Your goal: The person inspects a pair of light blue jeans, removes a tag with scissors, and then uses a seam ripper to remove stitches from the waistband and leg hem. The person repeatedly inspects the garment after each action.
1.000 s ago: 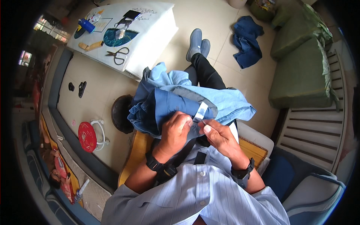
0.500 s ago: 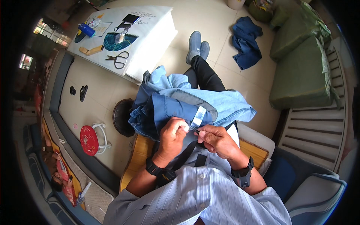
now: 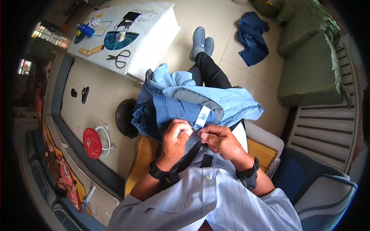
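Green-covered cushions [image 3: 306, 79]: a stack at the right, beside a slatted frame.

Surface [image 3: 150, 29], white with printed pictures: upper left, bearing small articles.

Garment [image 3: 183, 108], pale and dark blue with a grey panel: bunched across the seated person's lap, directly beyond both hands.

Dark blue cloth item [image 3: 252, 40]: crumpled on the tiled floor, past the grey shoes.

Container [image 3: 126, 117], round, black: on the floor, just left of the garment.

Stool [image 3: 92, 143], red seat, white legs: farther left.

Right hand [image 3: 221, 141]: fingers curled, thumb near forefinger, beside the label's lower end; whether anything is grasped cannot be told.

Left hand [image 3: 174, 140]: thumb and forefinger brought close, at the garment's near edge; grip likewise cannot be told.

Scissors [image 3: 121, 58], dark: on the surface's near edge.

Bottle [image 3: 85, 30], blue: lying at the surface's left.

Label [image 3: 202, 116], white with dark print: on the garment's dark blue part.
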`<state>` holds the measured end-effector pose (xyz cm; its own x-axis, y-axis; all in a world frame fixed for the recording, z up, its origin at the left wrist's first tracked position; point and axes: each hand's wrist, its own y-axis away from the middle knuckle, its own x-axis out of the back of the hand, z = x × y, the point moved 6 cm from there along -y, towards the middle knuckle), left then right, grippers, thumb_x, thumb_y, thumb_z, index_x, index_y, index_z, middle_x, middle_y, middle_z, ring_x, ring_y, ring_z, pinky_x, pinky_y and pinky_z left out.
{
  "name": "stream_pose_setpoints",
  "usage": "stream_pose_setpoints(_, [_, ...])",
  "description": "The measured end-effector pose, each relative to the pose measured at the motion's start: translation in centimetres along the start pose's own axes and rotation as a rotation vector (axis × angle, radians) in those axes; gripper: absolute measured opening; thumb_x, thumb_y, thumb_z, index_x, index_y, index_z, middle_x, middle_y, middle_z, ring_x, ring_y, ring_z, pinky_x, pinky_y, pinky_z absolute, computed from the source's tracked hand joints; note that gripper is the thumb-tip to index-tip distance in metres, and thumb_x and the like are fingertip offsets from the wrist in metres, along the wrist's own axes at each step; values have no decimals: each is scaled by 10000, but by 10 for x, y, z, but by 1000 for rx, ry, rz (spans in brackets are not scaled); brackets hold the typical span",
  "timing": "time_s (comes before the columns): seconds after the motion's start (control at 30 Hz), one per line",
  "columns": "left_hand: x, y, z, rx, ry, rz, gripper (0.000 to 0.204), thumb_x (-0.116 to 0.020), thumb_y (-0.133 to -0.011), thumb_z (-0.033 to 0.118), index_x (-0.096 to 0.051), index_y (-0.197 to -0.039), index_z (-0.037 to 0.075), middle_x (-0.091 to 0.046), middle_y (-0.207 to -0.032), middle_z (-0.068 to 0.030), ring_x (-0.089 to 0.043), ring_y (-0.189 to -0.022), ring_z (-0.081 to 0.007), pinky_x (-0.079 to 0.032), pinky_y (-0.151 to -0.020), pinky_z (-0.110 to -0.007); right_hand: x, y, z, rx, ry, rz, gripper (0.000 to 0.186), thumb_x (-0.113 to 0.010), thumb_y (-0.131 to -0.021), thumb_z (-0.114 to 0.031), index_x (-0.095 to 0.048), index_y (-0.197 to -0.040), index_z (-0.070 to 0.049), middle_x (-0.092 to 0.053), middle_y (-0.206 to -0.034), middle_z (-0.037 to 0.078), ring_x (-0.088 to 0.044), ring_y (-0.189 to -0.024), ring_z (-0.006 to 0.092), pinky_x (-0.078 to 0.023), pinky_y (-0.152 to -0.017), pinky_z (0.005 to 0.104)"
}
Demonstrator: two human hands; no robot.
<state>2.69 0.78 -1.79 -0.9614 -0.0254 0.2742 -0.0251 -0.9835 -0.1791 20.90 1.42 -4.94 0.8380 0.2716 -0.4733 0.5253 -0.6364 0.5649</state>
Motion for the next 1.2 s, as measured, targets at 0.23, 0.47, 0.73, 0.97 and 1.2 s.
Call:
stream_pose_setpoints(0.23, [1,1,0,14,-9,-6,68,-666,-981,17,-618,-1028,3,-657,-996,-115,-630,-854,-218,-521,-784,-338,-6,-1,-4,0,1,13,175,-697,-1018,-154,-703,-1093,4,-562,-764,-31,-411,-550,32,-304,-470,233])
stream_pose_setpoints(0.47, [0,5,-4,19,-12,18,76,-678,-991,45,-616,-1008,5,-639,-968,-93,-615,-829,-183,-510,-766,-317,-5,-7,4,3,-71,-9,167,-693,-1028,-130,-705,-1111,14,-594,-784,-11,-403,-537,27,-285,-456,221])
stream_pose_setpoints(0.73, [0,6,-6,31,13,23,87,-681,-1002,65,-615,-1000,9,-629,-963,-78,-611,-816,-155,-503,-751,-299,-4,-9,8,-5,-97,7,149,-723,-1003,-93,-709,-1110,11,-626,-803,7,-405,-524,21,-276,-448,211])
stream_pose_setpoints(0.97, [1,8,-8,70,48,17,74,-672,-979,10,-614,-1024,4,-647,-979,-101,-623,-818,-187,-519,-758,-321,-4,-9,6,9,-78,21,110,-709,-1012,-106,-701,-1066,-11,-564,-753,-38,-382,-526,13,-255,-445,222])
stream_pose_setpoints(1.2, [33,14,1,137,339,109,57,-650,-1011,9,-603,-1044,9,-614,-1053,-90,-641,-861,-145,-541,-782,-294,-4,4,-7,51,1,-101,153,-712,-1007,-98,-712,-1131,-8,-578,-781,-54,-431,-597,22,-326,-518,229])
